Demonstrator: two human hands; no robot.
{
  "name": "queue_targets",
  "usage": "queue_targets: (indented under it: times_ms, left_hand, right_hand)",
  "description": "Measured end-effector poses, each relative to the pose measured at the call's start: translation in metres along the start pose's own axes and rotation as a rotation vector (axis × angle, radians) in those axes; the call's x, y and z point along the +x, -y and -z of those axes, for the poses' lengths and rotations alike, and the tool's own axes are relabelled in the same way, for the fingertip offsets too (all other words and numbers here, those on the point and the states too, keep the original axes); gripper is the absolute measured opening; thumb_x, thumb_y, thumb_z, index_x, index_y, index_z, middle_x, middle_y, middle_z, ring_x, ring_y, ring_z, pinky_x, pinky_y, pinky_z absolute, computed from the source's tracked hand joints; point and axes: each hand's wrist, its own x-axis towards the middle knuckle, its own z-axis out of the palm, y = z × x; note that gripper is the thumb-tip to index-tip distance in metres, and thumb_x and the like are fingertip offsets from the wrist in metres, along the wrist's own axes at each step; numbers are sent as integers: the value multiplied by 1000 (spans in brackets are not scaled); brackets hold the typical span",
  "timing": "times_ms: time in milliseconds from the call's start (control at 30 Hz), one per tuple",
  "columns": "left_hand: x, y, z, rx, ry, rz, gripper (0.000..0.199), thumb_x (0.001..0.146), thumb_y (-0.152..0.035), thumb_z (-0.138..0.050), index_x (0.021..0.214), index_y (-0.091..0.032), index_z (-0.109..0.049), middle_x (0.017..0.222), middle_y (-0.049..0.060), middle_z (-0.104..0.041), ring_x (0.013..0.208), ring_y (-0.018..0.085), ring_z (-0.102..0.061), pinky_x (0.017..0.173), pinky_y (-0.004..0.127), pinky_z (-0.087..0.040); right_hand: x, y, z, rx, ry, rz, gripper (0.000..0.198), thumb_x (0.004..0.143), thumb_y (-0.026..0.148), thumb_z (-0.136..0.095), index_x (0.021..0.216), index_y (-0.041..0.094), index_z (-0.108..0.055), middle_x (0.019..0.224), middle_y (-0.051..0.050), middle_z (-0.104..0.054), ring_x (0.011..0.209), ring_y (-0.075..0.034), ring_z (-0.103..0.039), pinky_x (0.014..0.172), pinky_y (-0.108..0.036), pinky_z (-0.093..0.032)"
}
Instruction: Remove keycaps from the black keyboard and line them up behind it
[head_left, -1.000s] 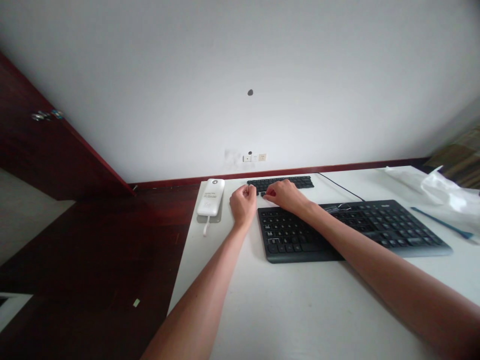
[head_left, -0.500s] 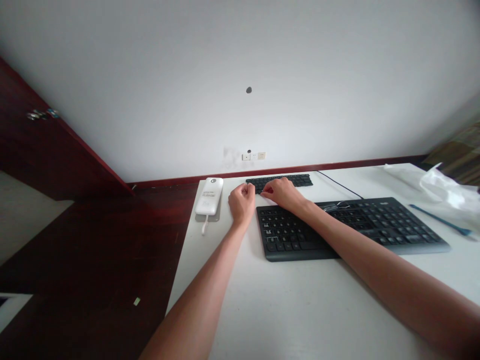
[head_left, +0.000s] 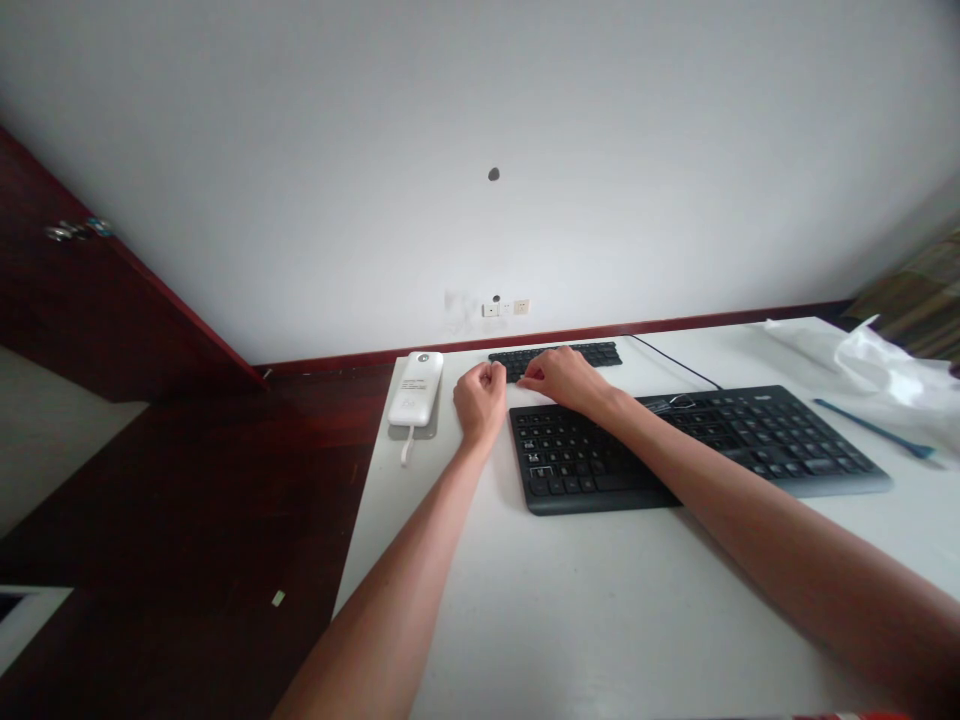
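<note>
A black keyboard (head_left: pixel 720 440) lies on the white table (head_left: pixel 570 600). Beyond its far left corner is a flat strip of loose black keycaps (head_left: pixel 592 353). My left hand (head_left: pixel 478 400) is curled into a fist on the table beside the keyboard's far left corner, thumb toward the strip's left end; nothing shows inside it. My right hand (head_left: pixel 566 380) reaches over the keyboard's top edge, its fingertips pinched down on a small keycap at the strip's left end. The two hands nearly touch.
A white power bank (head_left: pixel 414 392) with a short cord lies left of my left hand near the table edge. A crumpled clear plastic bag (head_left: pixel 892 375) and a thin blue tool (head_left: pixel 874 428) sit at the right. A black cable (head_left: pixel 675 365) runs behind the keyboard. Dark red floor lies left.
My right hand's fingertips have closed over the lone keycap that lay by the strip's left end. The view has tilted slightly. The left fist stays put.
</note>
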Motion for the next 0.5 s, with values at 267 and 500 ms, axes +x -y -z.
queue_targets:
  times_ms: [267,500]
  left_hand:
    - [1,2,-2,-1,-3,-12,44,94,-32,-51,57,-21,-31,54,-5,-31,56,12,-30,57,29,-20]
    - [1,3,-1,3,-15,-50,45,93,-32,-53,57,-21,-29,53,-5,-31,55,12,-30,58,29,-22]
  right_hand:
    - [-42,9,67,161,298,261,11,88,22,-71,90,25,-81,85,-1,-80,78,-19,-73,68,-25,-49]
    - [-112,-9,46,299,328,301,18,93,26,-67,105,27,-80,106,-3,-79,93,-21,-73,83,-29,-53]
